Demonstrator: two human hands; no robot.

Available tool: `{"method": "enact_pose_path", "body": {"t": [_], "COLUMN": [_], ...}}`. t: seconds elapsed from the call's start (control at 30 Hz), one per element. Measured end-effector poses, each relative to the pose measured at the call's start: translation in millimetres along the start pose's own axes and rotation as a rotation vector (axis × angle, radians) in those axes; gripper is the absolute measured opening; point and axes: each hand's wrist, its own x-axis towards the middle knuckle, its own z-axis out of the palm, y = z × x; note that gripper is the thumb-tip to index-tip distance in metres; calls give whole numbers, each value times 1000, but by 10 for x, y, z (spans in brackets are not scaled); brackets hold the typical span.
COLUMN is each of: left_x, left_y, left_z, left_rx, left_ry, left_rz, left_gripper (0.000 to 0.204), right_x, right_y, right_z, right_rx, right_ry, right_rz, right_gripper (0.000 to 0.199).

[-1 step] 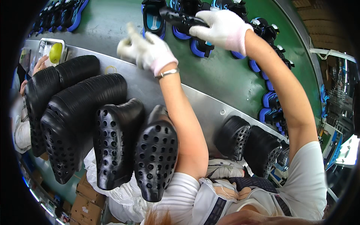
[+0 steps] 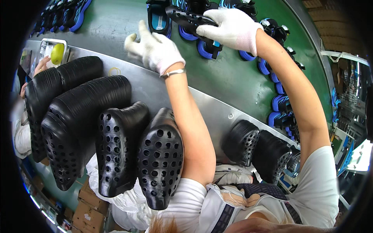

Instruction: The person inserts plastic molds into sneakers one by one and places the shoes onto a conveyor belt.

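My right hand [image 2: 235, 31], in a white knit glove, grips one end of a black plastic shoe insert [image 2: 183, 17] dotted with holes. It holds the insert over blue-soled black sneakers at the far side. My left hand [image 2: 155, 50], gloved the same way, hangs above the bench edge with fingers apart and nothing in them. Just beyond it lies a black shoe [image 2: 158, 25] with a bright blue insole. Beside my left forearm, nested stacks of such black inserts [image 2: 160, 167] point toward me.
A green conveyor belt [image 2: 229, 89] carries several more sneakers [image 2: 279, 103] on the right. A steel ledge [image 2: 155, 91] runs along its near side. Smaller insert stacks [image 2: 243, 141] sit right of centre. A metal tray [image 2: 66, 44] holds a green fruit [image 2: 57, 54]; another person's hand [image 2: 41, 66] is near it.
My left hand has shifted slightly to the right, its fingers still apart. The right hand and the insert have barely moved.
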Motion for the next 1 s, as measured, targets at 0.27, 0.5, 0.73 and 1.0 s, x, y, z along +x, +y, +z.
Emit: {"method": "enact_pose_path", "body": {"t": [0.27, 0.5, 0.73, 1.0], "left_x": [-212, -531, -611, -580], "left_y": [137, 47, -178, -70], "left_z": [88, -259, -181, -127], "left_rx": [-195, -305, -302, -275], "left_ry": [-67, -189, -216, -228], "left_rz": [82, 16, 15, -5], "left_gripper": [19, 26, 34, 41], "right_x": [326, 444, 777, 970], "right_y": [-48, -123, -736, -693], "right_z": [-239, -435, 44, 801], "right_rx": [157, 363, -470, -477], "right_ry": [-240, -582, -393, 190], "right_rz": [-131, 76, -115, -127], "right_gripper": [44, 40, 42, 23]}}
